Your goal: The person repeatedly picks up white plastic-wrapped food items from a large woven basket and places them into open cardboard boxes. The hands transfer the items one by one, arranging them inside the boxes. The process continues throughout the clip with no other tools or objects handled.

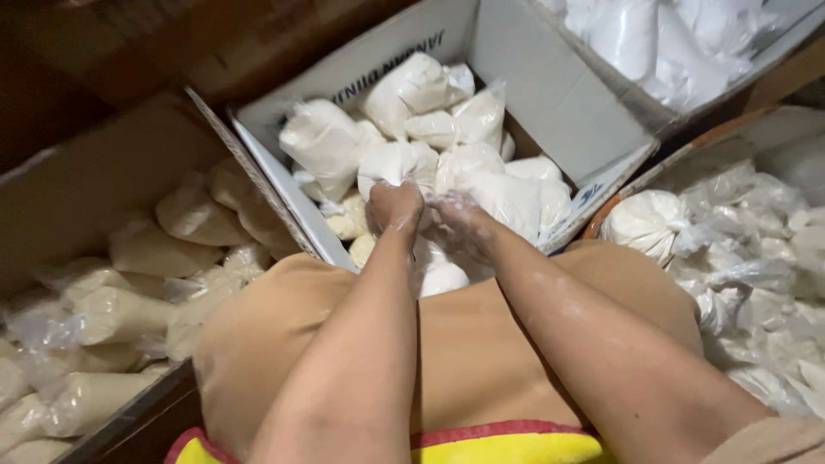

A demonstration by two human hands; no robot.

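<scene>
My left hand (pixel 394 206) grips the top of a clear plastic bag of white powder (pixel 391 163) inside a white cardboard box (pixel 550 94). My right hand (pixel 455 225), dusted with white powder, rests beside it on the same bag or its neighbour; which one I cannot tell. Several more filled, tied bags (pixel 430 103) lie packed in the box beyond both hands. My knees in tan fabric (pixel 464 335) sit just below the box's near edge.
A brown cardboard box (pixel 77 180) on the left holds several cream-coloured filled bags (pixel 146 249). On the right lies a pile of tied bags and loose plastic (pixel 739 258). Another box of white bags (pixel 670 43) stands at the top right.
</scene>
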